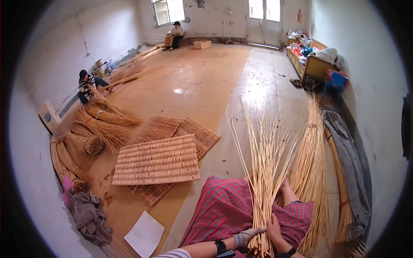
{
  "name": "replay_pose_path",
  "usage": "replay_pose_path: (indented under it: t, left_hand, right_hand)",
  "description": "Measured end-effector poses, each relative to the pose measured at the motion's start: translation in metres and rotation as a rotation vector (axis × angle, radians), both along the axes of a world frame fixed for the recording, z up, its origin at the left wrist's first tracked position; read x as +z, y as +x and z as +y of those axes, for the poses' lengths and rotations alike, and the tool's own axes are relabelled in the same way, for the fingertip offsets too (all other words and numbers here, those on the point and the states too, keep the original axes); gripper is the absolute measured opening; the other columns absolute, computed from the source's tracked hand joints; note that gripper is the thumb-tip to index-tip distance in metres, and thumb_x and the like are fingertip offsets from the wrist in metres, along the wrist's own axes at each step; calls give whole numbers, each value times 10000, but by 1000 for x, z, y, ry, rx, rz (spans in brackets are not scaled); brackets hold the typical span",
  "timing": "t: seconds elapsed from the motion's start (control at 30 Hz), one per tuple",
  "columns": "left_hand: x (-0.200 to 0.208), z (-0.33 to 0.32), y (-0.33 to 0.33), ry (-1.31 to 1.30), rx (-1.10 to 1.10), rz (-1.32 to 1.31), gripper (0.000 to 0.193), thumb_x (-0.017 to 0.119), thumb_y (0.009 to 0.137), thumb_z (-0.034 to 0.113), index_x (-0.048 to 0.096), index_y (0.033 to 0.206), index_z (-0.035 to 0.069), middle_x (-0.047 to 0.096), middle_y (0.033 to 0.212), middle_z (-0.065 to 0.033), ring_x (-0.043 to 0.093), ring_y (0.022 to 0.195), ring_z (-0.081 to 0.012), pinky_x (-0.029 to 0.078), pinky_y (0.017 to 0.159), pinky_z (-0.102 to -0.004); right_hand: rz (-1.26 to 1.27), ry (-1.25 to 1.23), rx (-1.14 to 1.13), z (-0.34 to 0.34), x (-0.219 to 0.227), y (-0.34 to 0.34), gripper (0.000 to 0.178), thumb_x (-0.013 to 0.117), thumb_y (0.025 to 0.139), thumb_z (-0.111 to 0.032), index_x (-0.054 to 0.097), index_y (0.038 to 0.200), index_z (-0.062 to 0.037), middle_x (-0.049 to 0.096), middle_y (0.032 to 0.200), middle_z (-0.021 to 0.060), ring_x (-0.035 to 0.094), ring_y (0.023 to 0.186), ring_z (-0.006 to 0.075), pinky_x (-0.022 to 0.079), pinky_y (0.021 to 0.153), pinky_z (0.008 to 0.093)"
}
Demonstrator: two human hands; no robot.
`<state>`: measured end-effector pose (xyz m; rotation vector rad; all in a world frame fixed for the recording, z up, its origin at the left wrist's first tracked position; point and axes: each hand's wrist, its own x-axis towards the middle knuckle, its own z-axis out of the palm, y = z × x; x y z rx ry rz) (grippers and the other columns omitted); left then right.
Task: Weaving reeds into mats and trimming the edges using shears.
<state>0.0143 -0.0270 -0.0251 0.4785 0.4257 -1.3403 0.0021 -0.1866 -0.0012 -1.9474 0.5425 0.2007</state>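
Note:
A bundle of thin peeled willow rods [263, 180] stands across my lap, its cut butts toward me and its thin tips fanning out ahead. My left hand [248, 235], in a light glove, closes round the lower end of the bundle from the left. On the right side of the same bundle, my bare right hand [274, 228] wraps round the rods a little higher. A striped red cloth [219, 210] covers my lap beneath the rods. Close by on the right lies a larger bundle of rods [310, 159], tied near its tips.
Woven wicker panels [157, 161] lie stacked at left, with a white paper sheet [144, 234] nearer me. More rod bundles [101, 124] line the left wall. Two people sit working farther off, one [88, 84] at left, one [174, 35] at the back. A grey cloth [346, 159] lies right.

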Motion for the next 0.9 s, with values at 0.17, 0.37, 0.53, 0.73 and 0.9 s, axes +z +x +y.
replay_pose_path:
  t: [0.17,0.37,0.53,0.73,0.9]
  left_hand:
    - [-9,-1,-1,-41,-4,1,541,774,886,353,590,1287,40,737,1059,-142,740,864,-279,636,788,-418]
    - [-10,-1,-1,-60,-38,-8,533,730,908,392,596,1311,69,729,1133,-150,737,921,-289,622,843,-445]
    - [27,2,1,-51,-28,4,464,707,937,379,632,1277,72,727,1159,-133,733,954,-294,614,862,-455]
    - [66,12,-10,200,230,-194,450,761,891,328,644,1200,23,742,997,-166,735,859,-324,629,758,-484]
    - [76,13,-9,209,211,-258,386,737,914,321,664,1178,49,748,982,-136,739,803,-281,633,687,-422]
  right_hand:
    - [29,-98,11,1,10,-1,519,492,1022,-239,401,1464,17,577,1372,248,579,1259,358,446,1053,415]
    - [-60,-1,-92,1,-5,-5,366,526,1003,-173,518,1310,26,677,1171,219,669,1093,315,509,948,407]
    - [-214,-177,-63,-3,-16,-2,305,581,961,-170,613,1189,30,688,1019,205,680,945,291,523,853,392]
    - [-369,-345,127,-7,5,-12,358,594,926,-209,688,1162,42,702,905,249,684,845,330,527,741,403]
    - [-300,-254,113,-5,25,-26,327,638,932,-224,704,1145,15,714,890,210,686,798,312,530,730,406]
